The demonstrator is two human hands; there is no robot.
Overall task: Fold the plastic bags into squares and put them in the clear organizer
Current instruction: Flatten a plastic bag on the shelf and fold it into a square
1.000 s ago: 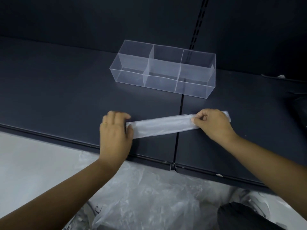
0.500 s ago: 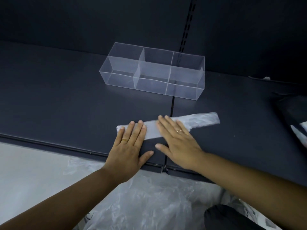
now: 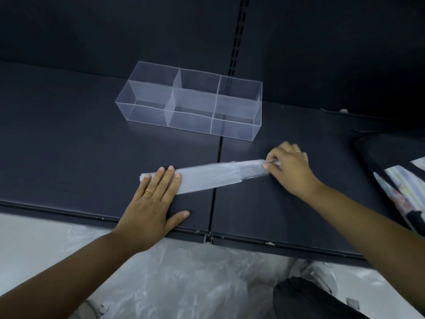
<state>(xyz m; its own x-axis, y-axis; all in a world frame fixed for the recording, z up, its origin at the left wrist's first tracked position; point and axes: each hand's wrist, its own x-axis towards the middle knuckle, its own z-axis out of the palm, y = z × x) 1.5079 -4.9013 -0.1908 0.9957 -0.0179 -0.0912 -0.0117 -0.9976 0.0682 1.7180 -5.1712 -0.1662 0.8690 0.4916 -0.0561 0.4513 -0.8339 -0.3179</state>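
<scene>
A translucent plastic bag (image 3: 207, 177), folded into a long narrow strip, lies across the dark shelf (image 3: 69, 146) near its front edge. My left hand (image 3: 154, 203) lies flat with straight fingers pressing the strip's left end down. My right hand (image 3: 288, 168) pinches the strip's right end between thumb and curled fingers. The clear organizer (image 3: 190, 104), with three compartments in a row, stands behind the strip and holds nothing that I can see.
A heap of loose clear plastic bags (image 3: 184, 279) lies below the shelf's front edge. A dark object with pale printed stripes (image 3: 400, 180) sits at the shelf's right end. A seam (image 3: 218, 157) splits the shelf down the middle.
My right hand has slid from the middle of the strip to its right end and now pinches it. My left hand stays flat on the left end.
</scene>
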